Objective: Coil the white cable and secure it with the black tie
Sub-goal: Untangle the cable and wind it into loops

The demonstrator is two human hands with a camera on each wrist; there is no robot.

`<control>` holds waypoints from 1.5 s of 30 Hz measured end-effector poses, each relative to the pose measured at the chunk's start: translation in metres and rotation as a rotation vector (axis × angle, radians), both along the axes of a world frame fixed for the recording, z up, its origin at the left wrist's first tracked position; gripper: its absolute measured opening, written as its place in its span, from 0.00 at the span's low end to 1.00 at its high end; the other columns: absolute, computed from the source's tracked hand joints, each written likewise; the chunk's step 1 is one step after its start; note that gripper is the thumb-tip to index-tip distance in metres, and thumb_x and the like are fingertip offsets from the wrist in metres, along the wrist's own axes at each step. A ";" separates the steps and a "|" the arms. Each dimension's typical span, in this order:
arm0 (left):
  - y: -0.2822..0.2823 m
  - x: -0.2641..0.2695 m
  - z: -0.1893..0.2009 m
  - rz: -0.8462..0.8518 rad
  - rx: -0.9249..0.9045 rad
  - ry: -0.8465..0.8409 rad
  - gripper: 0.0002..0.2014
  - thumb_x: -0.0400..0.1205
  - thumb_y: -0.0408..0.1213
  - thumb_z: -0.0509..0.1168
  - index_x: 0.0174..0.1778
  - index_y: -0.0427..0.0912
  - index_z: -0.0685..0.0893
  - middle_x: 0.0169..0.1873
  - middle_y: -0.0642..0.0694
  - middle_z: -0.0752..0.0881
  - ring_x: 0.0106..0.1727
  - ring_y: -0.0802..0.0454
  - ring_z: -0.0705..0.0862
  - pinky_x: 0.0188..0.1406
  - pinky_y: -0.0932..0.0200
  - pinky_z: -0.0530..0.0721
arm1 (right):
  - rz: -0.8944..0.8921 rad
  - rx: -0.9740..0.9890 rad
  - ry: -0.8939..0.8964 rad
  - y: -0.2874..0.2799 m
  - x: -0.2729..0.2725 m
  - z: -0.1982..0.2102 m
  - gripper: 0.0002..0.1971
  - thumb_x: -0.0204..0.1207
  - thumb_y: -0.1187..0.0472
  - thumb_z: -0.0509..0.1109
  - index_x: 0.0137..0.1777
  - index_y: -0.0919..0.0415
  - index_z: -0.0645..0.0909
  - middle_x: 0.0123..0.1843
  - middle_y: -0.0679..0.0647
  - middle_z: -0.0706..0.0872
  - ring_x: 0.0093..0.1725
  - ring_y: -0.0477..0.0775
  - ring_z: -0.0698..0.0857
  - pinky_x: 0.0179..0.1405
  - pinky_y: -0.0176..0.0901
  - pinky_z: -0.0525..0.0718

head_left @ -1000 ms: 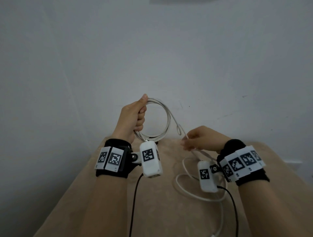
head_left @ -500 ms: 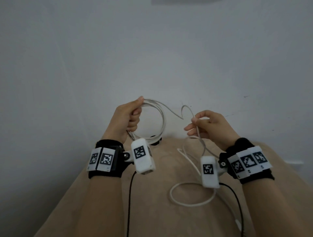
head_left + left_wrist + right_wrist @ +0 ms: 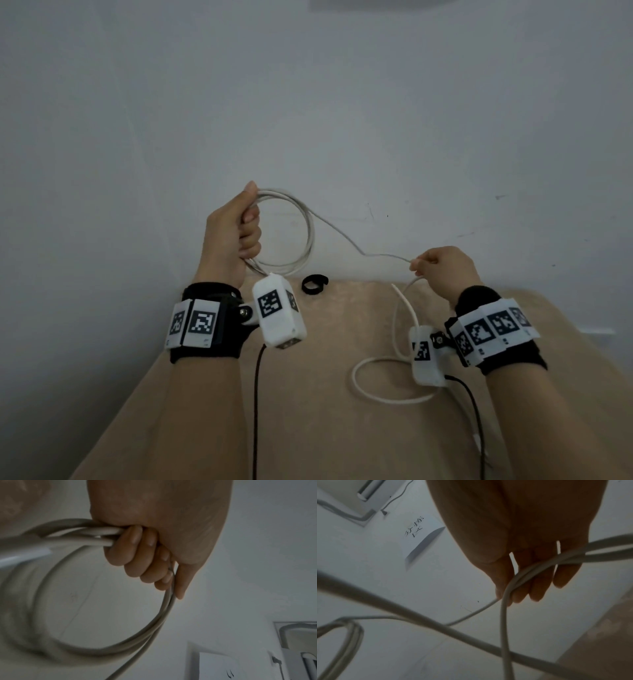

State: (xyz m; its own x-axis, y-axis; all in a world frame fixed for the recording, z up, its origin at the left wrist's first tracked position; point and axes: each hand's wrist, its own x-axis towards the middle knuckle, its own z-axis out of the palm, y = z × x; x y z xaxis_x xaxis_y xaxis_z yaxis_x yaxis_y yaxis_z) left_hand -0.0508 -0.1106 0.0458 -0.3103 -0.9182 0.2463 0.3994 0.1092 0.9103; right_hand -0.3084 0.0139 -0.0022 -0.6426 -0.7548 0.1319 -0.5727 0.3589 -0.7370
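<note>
My left hand (image 3: pixel 233 236) gripped the loops of the white cable (image 3: pixel 301 240), my right hand (image 3: pixel 442 267) pinched its loose part at three o'clock, and the black tie (image 3: pixel 313 283) lay on the worktop (image 3: pixel 325 428), so a hard tug could pull the loops apart.

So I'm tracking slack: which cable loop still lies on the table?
The single loose loop by the right wrist lies on the table; the loops the left hand grips are in the air.

The white cable (image 3: pixel 383 399) trails off the bottom edge — its end is lost; the near coil strands (image 3: pixel 20 601) blur.
</note>
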 end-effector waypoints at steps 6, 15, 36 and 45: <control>0.011 -0.024 -0.003 -0.076 -0.070 -0.220 0.23 0.82 0.51 0.64 0.24 0.47 0.65 0.16 0.55 0.60 0.15 0.60 0.54 0.13 0.67 0.50 | 0.268 -0.292 -0.027 0.010 0.026 0.036 0.14 0.81 0.55 0.66 0.65 0.55 0.82 0.63 0.51 0.86 0.65 0.48 0.82 0.71 0.46 0.75; 0.021 -0.036 0.003 -0.177 -0.051 -0.136 0.23 0.83 0.51 0.63 0.24 0.47 0.66 0.18 0.54 0.59 0.16 0.60 0.53 0.13 0.65 0.49 | 0.612 -0.156 -0.288 -0.001 0.068 0.030 0.25 0.76 0.62 0.72 0.72 0.53 0.72 0.56 0.57 0.86 0.45 0.56 0.91 0.54 0.54 0.88; 0.025 -0.048 0.005 -0.216 0.125 0.119 0.24 0.84 0.52 0.60 0.26 0.46 0.64 0.15 0.54 0.60 0.13 0.61 0.54 0.09 0.67 0.52 | 0.641 -0.472 -0.873 -0.004 0.066 0.030 0.16 0.85 0.59 0.56 0.60 0.64 0.82 0.48 0.60 0.91 0.43 0.50 0.85 0.25 0.36 0.73; 0.024 -0.052 0.002 -0.192 0.169 0.161 0.23 0.83 0.53 0.61 0.26 0.46 0.64 0.15 0.55 0.60 0.12 0.61 0.54 0.08 0.67 0.53 | 0.627 -0.464 -0.723 -0.004 0.066 0.028 0.13 0.83 0.58 0.61 0.58 0.64 0.82 0.47 0.60 0.91 0.44 0.50 0.84 0.25 0.33 0.71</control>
